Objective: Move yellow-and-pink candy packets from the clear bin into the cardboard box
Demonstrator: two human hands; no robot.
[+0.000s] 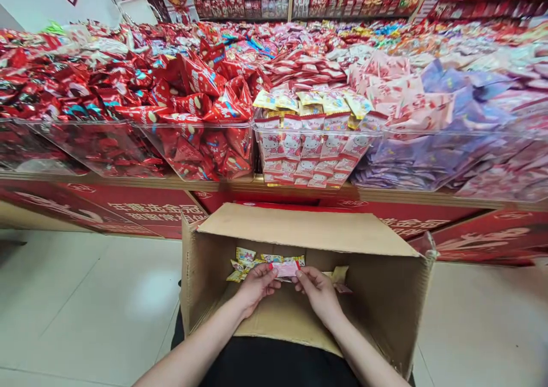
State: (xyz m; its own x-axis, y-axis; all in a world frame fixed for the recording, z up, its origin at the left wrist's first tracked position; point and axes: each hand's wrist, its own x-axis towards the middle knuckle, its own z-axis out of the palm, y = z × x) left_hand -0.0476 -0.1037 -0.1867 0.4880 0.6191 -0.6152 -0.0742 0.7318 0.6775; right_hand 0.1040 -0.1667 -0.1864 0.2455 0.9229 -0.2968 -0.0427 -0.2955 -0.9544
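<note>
Both my hands reach down into an open cardboard box (385, 295) on the floor. My left hand (257, 287) and my right hand (315, 289) pinch the two ends of a small pink-and-white candy packet (285, 269), held between them. Behind the packet, on the box bottom, lie several yellow candy packets (246, 261), and another yellowish one (340, 274) sits to the right of my right hand. Straight ahead above the box stands a clear bin (314, 153) filled with pink cat-printed packets with yellow ones on top.
A long display counter with a red front (141, 213) carries clear bins: red packets (201, 110) to the left, pink and purple packets (432, 124) to the right. Shelves of red boxes (342, 1) line the back. Pale floor tiles (85, 295) lie to either side of the box.
</note>
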